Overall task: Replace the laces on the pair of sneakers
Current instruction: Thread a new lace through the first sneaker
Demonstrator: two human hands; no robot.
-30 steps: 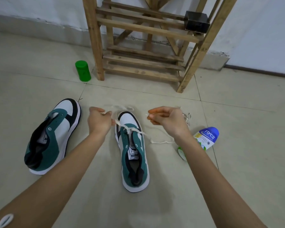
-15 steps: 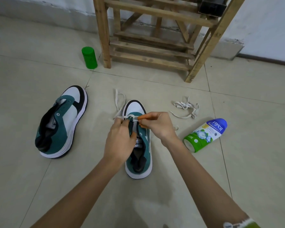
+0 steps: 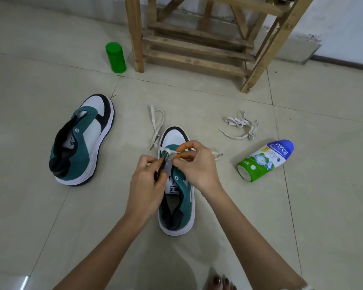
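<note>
A teal, white and black sneaker (image 3: 177, 206) stands on the floor in front of me, toe pointing away. My left hand (image 3: 147, 183) grips the dark left eyelet flap near the tongue. My right hand (image 3: 194, 162) pinches the white lace (image 3: 156, 124) just above the lower eyelets. One lace end trails on the tiles past the toe; another pokes out to the right of my right hand. The second sneaker (image 3: 82, 139) lies to the left, with no lace in it. A loose bundle of white lace (image 3: 240, 127) lies to the right.
A green and blue powder bottle (image 3: 264, 161) lies on its side at the right. A green canister (image 3: 115, 57) stands beside the leg of a wooden rack (image 3: 197, 38) by the wall. My toes (image 3: 220, 282) show at the bottom edge.
A second ago my hands were spread apart, pulling the lace ends outward. They have come together over the lower eyelets, and the lace ends now lie slack on the floor.
</note>
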